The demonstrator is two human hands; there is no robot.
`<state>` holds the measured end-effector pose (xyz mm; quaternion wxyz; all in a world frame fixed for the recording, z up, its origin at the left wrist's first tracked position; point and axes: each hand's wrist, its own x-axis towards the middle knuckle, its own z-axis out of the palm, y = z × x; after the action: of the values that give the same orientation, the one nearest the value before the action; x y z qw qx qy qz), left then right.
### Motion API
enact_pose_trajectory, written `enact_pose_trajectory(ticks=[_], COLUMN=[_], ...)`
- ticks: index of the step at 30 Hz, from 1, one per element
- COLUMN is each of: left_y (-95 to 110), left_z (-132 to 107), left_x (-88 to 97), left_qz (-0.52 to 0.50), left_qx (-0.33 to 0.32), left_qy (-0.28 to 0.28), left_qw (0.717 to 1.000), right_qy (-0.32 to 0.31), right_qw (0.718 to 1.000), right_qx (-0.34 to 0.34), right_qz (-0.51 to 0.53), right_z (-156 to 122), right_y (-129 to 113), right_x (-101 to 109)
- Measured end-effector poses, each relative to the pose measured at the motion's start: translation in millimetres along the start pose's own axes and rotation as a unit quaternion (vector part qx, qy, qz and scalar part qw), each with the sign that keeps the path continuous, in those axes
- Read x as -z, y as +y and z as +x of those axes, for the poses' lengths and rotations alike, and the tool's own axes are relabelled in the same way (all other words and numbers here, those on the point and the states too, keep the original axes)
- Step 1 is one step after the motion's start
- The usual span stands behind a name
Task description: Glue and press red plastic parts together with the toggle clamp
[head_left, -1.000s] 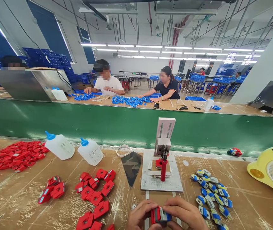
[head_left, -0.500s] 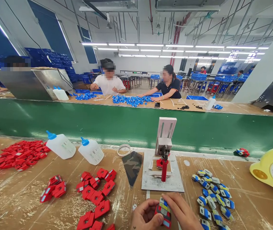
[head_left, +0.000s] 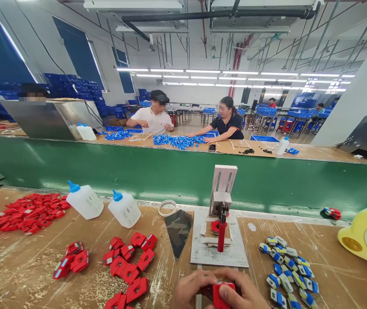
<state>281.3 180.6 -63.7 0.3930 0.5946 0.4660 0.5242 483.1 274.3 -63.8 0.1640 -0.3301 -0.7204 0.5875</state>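
Observation:
At the bottom centre, my left hand (head_left: 188,288) and my right hand (head_left: 243,288) close together round one red block-like piece (head_left: 221,296). Its red face is toward me, with my right thumb pressed on it; my fingers hide its far side. Just beyond my hands stands a toggle-clamp press (head_left: 221,204) with a red handle, on a white base plate (head_left: 199,253). Another red piece (head_left: 215,226) sits under the clamp. Loose red pieces with holes (head_left: 130,273) lie left of my hands. Blue, white and yellow pieces (head_left: 287,268) are heaped to the right.
Two white squeeze bottles (head_left: 85,202) with blue nozzles, a tape roll (head_left: 167,208) and a camouflage cloth piece (head_left: 178,231) lie across the table. A red pile (head_left: 29,212) is at left, a yellow fan-like object (head_left: 363,236) at right. Beyond the green belt (head_left: 138,171), co-workers sit.
Both hands have turned the piece: its blue, yellow and white side showed before, now a plain red face does. My hands sit slightly lower. The camera view has tilted up a little.

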Motion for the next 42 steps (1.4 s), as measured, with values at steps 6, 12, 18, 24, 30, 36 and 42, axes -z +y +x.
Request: enact_pose_trajectory(ticks=[6,12,18,24,30,36,42], left_y=[10,16,4,-9,-8,-4,-3], left_z=[41,85,114,129,123,124,128], left_x=[18.0,47.0,27.9,5.4,13.4,14.7,18.8], left_qz=[-0.026,0.127,0.120,0.080,0.099,0.115,0.119], left_qx=[0.132,0.157,0.151,0.151,0.138,0.144,0.139], left_qy=[0.144,0.125,0.087,0.071,0.064,0.042,0.009], left_qw=[0.980,0.971,0.977,0.983,0.983,0.982,0.983], right_qy=[0.265,0.040,-0.107,-0.099,0.087,0.125,0.121], right_qw=[0.962,0.977,0.862,0.901,0.973,0.990,0.991], right_qx=[0.059,-0.049,-0.077,-0.075,-0.100,-0.037,-0.034], right_qz=[-0.015,0.204,0.490,0.415,0.189,0.047,0.045], right_z=[31,46,42,39,29,37,31], right_y=[-38,-77,-127,-108,-71,-68,-64], right_x=[20,25,46,49,33,23,25])
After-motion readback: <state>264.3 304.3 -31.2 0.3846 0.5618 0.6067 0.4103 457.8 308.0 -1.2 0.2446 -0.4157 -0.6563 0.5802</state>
